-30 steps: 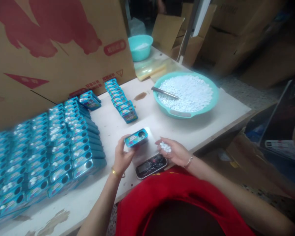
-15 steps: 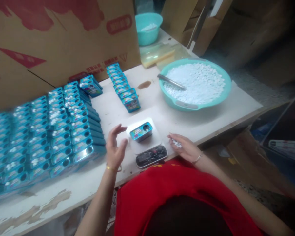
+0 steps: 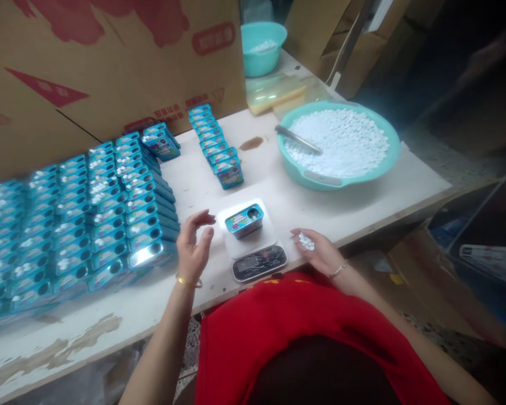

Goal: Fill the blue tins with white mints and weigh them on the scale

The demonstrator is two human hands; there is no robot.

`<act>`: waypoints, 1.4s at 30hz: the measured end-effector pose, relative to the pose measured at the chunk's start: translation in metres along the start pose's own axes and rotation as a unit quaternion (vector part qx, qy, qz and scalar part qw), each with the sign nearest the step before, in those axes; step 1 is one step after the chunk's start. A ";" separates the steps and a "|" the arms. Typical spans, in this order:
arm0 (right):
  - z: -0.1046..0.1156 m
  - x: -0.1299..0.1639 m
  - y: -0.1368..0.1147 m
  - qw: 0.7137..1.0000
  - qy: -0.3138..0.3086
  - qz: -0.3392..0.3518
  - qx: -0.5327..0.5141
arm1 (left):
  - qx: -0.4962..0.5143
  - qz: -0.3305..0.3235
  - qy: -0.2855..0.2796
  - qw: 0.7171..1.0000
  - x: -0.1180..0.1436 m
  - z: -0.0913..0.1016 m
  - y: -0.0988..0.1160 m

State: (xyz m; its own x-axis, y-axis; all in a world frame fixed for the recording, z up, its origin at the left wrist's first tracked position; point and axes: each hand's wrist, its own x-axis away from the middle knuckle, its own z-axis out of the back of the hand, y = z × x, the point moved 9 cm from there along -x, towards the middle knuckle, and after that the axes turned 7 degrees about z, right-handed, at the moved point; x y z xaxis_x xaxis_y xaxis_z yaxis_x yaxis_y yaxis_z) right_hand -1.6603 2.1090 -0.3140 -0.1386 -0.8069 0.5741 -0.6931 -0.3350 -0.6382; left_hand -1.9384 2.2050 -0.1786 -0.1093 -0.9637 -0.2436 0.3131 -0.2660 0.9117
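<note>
The white bench (image 3: 354, 216) is backed at the upper left of the frame by a large cardboard carton (image 3: 122, 79) printed in red. The left of the frame is filled by packed rows of blue containers (image 3: 152, 222), with white pellets scattered on many of their tops. A shorter line of similar containers (image 3: 215, 147) is set out above the middle. At the upper right, a wide turquoise basin (image 3: 310, 177) is heaped with white pellets, into which a metal utensil (image 3: 297, 139) is stuck. A smaller basin (image 3: 263, 64) is seen at the top.

Near the centre, a single blue container (image 3: 244, 222) is set on the white plate of a scale (image 3: 259, 263), a round dark hole being shown in its top. Just to its left, the left hand (image 3: 194, 244) is held clear of it, thumb and curved fingers spread apart around nothing. Right of the scale, the right hand (image 3: 319, 256) is turned palm up, its fingers curled round a small heap of pellets (image 3: 307, 242).
</note>
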 end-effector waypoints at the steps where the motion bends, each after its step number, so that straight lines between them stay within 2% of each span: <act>1: 0.000 0.000 0.000 1.000 -0.003 0.002 0.006 | -0.002 0.002 -0.006 1.000 -0.001 -0.001 -0.001; 5: -0.003 0.003 -0.003 0.999 0.004 0.016 0.036 | -0.021 -0.010 -0.036 0.999 -0.008 -0.011 0.005; 8: -0.005 0.005 -0.006 0.998 0.009 0.036 0.058 | -0.065 -0.058 -0.076 0.993 -0.014 -0.025 0.022; 12: -0.009 0.007 -0.008 0.995 0.001 0.062 0.076 | -0.192 -0.146 -0.161 0.957 -0.023 -0.053 0.046; 15: -0.011 0.007 -0.008 0.994 -0.002 0.069 0.083 | -0.287 -0.182 -0.129 0.931 -0.050 -0.058 0.047; 19: -0.011 0.007 -0.007 0.994 -0.001 0.065 0.083 | -0.351 -0.186 -0.073 0.915 -0.096 -0.062 0.023; 22: -0.010 0.007 -0.006 0.994 0.000 0.068 0.082 | -0.378 -0.179 -0.056 0.906 -0.109 -0.067 0.003; 24: -0.009 0.008 -0.006 0.994 0.002 0.070 0.088 | -0.392 -0.174 -0.034 0.903 -0.111 -0.066 -0.002; 26: -0.007 0.008 -0.004 0.993 0.011 0.067 0.100 | -0.400 -0.173 -0.011 0.900 -0.117 -0.059 0.000; 28: -0.004 0.007 -0.003 0.991 0.020 0.064 0.115 | -0.426 -0.147 0.010 0.893 -0.139 -0.045 0.001; 30: -0.004 0.007 -0.002 0.990 0.018 0.064 0.128 | -0.489 -0.075 0.041 0.868 -0.179 -0.020 -0.008; 32: -0.004 0.006 -0.002 0.988 0.018 0.065 0.136 | -0.551 0.008 0.075 0.831 -0.224 0.014 -0.022; 34: -0.005 0.006 -0.002 0.988 0.025 0.067 0.139 | -0.576 0.054 0.084 0.811 -0.264 0.041 -0.035; 36: -0.006 0.006 -0.003 0.988 0.038 0.068 0.136 | -0.588 0.080 0.073 0.802 -0.291 0.059 -0.049; 38: -0.009 0.006 -0.004 0.988 0.050 0.069 0.127 | -0.596 0.083 0.051 0.797 -0.307 0.066 -0.059; 42: -0.015 0.004 -0.008 0.990 0.060 0.077 0.104 | -0.601 0.041 0.005 0.798 -0.315 0.061 -0.068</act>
State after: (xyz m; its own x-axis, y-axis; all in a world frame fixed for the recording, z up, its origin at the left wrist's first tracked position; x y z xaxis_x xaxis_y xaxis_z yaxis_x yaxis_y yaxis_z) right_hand -1.6657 2.1156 -0.2991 -0.3229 -0.7973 0.5099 -0.4986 -0.3147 -0.8077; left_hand -1.9833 2.5283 -0.1434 -0.0373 -0.9775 -0.2077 0.9984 -0.0274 -0.0499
